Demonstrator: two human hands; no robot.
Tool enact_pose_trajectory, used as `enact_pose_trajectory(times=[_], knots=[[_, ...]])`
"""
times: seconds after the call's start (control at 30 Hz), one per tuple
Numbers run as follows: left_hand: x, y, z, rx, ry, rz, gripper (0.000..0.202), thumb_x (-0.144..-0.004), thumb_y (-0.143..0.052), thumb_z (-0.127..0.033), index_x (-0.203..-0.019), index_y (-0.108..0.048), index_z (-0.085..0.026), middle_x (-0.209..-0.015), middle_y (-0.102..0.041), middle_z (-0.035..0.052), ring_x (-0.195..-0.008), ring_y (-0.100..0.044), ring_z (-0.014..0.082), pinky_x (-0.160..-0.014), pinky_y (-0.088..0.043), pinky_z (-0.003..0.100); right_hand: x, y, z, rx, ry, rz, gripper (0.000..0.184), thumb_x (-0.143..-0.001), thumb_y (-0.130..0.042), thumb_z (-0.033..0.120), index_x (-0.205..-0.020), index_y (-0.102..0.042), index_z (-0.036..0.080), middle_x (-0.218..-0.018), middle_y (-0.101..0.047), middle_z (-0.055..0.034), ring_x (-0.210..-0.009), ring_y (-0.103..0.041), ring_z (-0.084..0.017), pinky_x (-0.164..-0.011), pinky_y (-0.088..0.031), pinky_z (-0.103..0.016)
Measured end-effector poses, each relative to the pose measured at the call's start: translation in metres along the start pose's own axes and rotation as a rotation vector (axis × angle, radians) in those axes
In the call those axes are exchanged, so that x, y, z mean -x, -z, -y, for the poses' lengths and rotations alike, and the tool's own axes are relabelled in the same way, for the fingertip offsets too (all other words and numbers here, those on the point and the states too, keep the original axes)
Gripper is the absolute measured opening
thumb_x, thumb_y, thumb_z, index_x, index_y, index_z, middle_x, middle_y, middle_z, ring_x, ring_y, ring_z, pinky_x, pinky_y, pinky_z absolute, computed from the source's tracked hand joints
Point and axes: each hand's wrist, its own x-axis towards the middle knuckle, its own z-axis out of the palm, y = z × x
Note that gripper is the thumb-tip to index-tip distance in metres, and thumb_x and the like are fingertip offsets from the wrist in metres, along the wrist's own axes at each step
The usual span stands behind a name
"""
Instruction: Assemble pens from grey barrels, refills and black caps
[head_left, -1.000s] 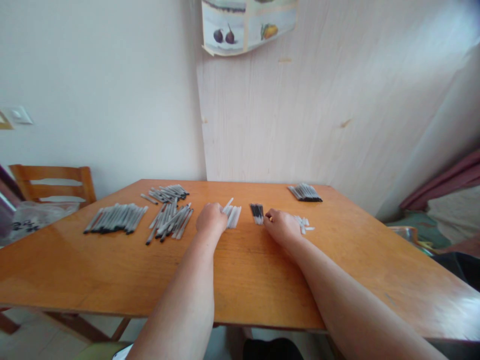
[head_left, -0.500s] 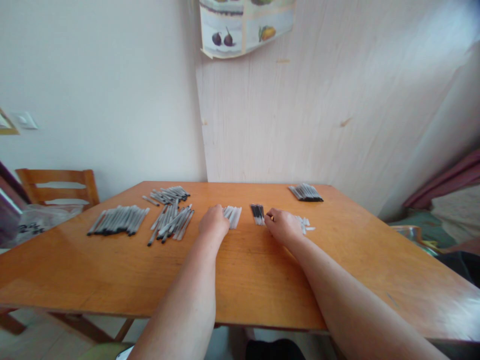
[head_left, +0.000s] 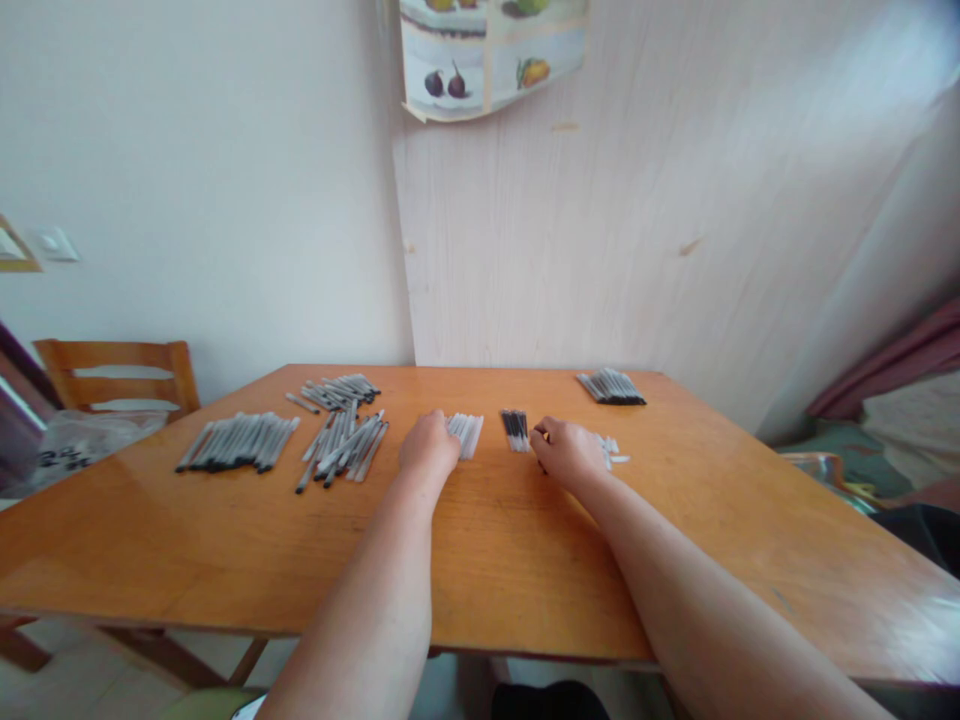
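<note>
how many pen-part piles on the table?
7: left row, loose heap beside it, back heap, white pieces at left hand, dark pieces at right hand, white bits right of it, far-right stack. Hands may hide more.

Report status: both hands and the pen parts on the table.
Left hand curled against white tube row, grip unclear. Right hand curled beside dark-tipped bundle, grip unclear. Loose pen pile lies apart, left of left hand.

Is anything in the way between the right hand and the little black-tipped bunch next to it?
Nothing visible: the right hand sits close beside the black-tipped bunch, only bare table between.
</note>
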Motion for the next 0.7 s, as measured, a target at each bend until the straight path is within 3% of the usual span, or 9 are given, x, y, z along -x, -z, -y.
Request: enact_pose_trajectory(times=[0.17, 0.37, 0.57, 0.7], knots=[[-0.001, 0.0, 0.002, 0.05, 0.015, -0.054, 0.018, -0.065, -0.068, -0.022, -0.062, -0.05, -0.023, -0.078, -0.062, 0.0096, -0.096, -0.058, 0.0295, -0.082, -0.038, 0.035, 0.001, 0.0, 0.0, 0.005, 0.025, -0.015, 0.039, -0.09, -0.034, 0.045, -0.097, -0.067, 0.025, -0.089, -0.07, -0.0077, -0.08, -0.063, -0.021, -0.062, -0.035, -0.028], [0.002, 0.004, -0.003, -0.089, -0.001, -0.156, 0.012, -0.071, -0.065, -0.03, -0.072, -0.058, -0.021, -0.092, -0.064, 0.0159, -0.101, -0.056, 0.0344, -0.089, -0.034, 0.046, 0.001, 0.001, -0.003, 0.015, 0.04, -0.019, 0.039, -0.09, -0.033, 0.045, -0.095, -0.067, 0.025, -0.09, -0.07, -0.0076, -0.08, -0.063, -0.022, -0.059, -0.033, -0.028], [0.006, 0.008, -0.01, -0.256, 0.054, -0.135, 0.021, -0.079, -0.058, -0.035, -0.094, -0.061, -0.022, -0.106, -0.063, 0.0145, -0.104, -0.055, 0.0317, -0.089, -0.033, 0.046, -0.001, 0.001, -0.004, 0.021, 0.061, -0.008, 0.041, -0.091, -0.032, 0.046, -0.097, -0.066, 0.024, -0.091, -0.07, -0.0077, -0.082, -0.063, -0.022, -0.06, -0.033, -0.027], [0.001, 0.01, -0.009, -0.243, 0.103, -0.116, 0.025, -0.08, -0.056, -0.04, -0.099, -0.061, -0.024, -0.111, -0.062, 0.0123, -0.106, -0.054, 0.0313, -0.087, -0.035, 0.045, -0.002, 0.0, -0.005, 0.001, 0.071, -0.001, 0.041, -0.09, -0.032, 0.046, -0.098, -0.066, 0.026, -0.092, -0.07, -0.0075, -0.083, -0.062, -0.022, -0.06, -0.033, -0.027]])
